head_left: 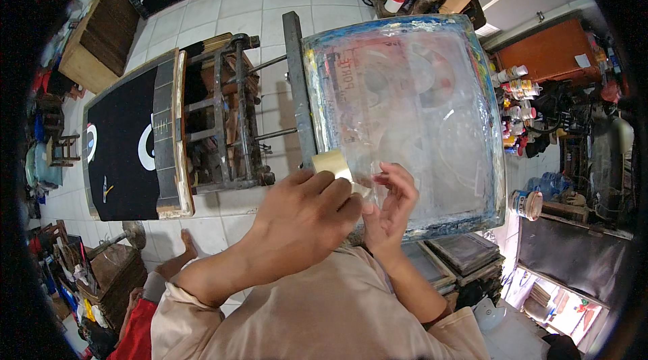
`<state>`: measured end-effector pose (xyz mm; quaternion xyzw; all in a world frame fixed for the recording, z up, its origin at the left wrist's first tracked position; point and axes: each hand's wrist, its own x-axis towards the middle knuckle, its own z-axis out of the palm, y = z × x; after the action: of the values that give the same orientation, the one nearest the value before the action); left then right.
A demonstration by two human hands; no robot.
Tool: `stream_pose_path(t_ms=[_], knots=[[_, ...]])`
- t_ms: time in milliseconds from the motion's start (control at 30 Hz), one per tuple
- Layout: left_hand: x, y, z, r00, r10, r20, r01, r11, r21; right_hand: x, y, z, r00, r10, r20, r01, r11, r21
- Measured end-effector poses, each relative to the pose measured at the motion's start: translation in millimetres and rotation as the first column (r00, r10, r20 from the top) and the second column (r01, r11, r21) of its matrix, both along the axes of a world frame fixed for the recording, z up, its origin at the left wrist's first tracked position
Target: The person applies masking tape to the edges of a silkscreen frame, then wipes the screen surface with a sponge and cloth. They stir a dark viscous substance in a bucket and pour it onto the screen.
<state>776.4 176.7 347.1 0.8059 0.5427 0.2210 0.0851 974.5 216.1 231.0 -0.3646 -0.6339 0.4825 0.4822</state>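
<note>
Grip closed, the left hand holds what looks like a roll of shiny gold tape near the middle of the picture, while the right hand, just to its right, seems to pinch a clear strip above the lower left of the paint-stained screen. Drawing out tape appears to be the step in hand; the next move calls for a taut strip that does not fold onto itself.

1 large screen, 1 gold roll and 3 black boards show.
</note>
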Motion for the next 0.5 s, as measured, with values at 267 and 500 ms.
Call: stream_pose_path(t_ms=[267, 500], knots=[[4.4, 17.8, 10.4, 0.995, -0.092, 0.029, 0.093, 0.995, -0.027, 19.2, 1.6, -40.2, 0.900, 0.347, 0.264, -0.294, 0.930, -0.220], [-9.4, 27.4, -29.9, 0.915, 0.175, 0.364, -0.208, 0.977, 0.054, 45.0, 37.3, -14.0, 0.838, 0.383, 0.389, -0.369, 0.923, -0.114]])
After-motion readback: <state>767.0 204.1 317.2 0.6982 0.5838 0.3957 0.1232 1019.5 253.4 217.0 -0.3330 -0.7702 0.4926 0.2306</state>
